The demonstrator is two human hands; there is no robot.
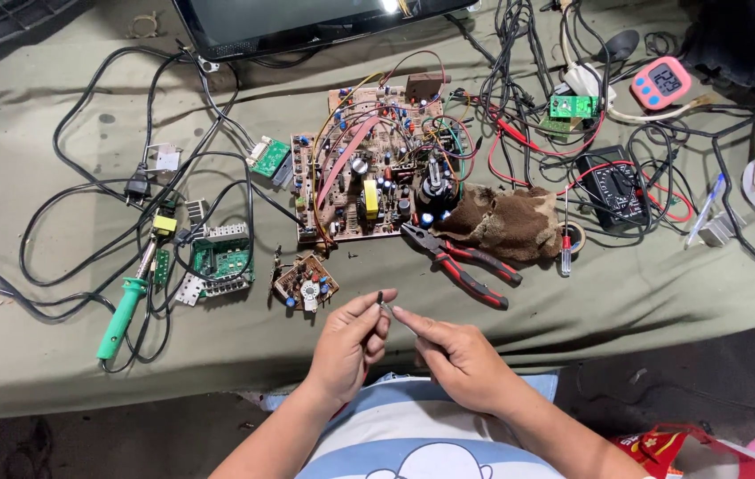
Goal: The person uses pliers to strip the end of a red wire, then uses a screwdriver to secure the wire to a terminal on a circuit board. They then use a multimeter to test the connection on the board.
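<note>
Bare forearms, left hand [345, 348], right hand [456, 352], blue-and-white striped shirt

dark flat screen [306, 18] top centre | pink clock display [661, 82] top right | red package [661, 448] bottom right

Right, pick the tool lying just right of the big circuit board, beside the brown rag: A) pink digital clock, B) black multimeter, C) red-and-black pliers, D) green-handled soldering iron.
C: the red-and-black pliers lie on the green cloth just right of the big circuit board, their jaws next to the brown rag.
</note>
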